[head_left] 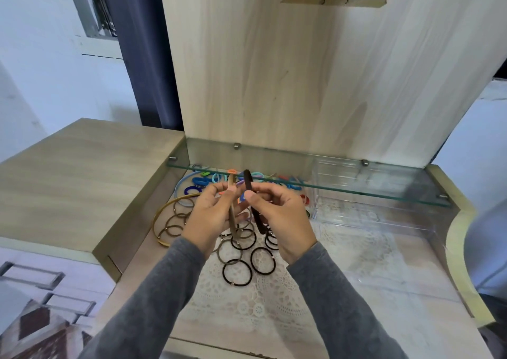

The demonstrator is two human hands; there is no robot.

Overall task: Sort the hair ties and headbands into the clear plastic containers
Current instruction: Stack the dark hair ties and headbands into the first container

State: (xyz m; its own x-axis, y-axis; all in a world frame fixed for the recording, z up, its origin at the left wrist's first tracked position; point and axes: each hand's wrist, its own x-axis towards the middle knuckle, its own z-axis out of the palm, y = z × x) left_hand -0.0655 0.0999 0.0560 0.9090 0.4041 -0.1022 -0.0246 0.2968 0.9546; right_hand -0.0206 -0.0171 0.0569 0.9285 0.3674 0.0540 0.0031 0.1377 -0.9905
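The left hand [208, 217] pinches a tan headband [232, 184] and the right hand [284, 221] a dark headband [248, 179], both raised over the hair ties [237, 272] on the surface [384, 290], left of the containers [370, 217]. The bands look light, stiff and springy, so gripping mid-arc should steady them.

1. The coloured hair ties [201, 180], far under the glass shelf [370, 192], are partly hidden by its edge and by the hands; their count is unclear.
2. The left hand [211, 216] covers part of the tan headband [231, 180], and the right hand [282, 221] covers part of the dark headband [247, 179].
3. The walls of the clear container [378, 216] at the right are hard to trace.
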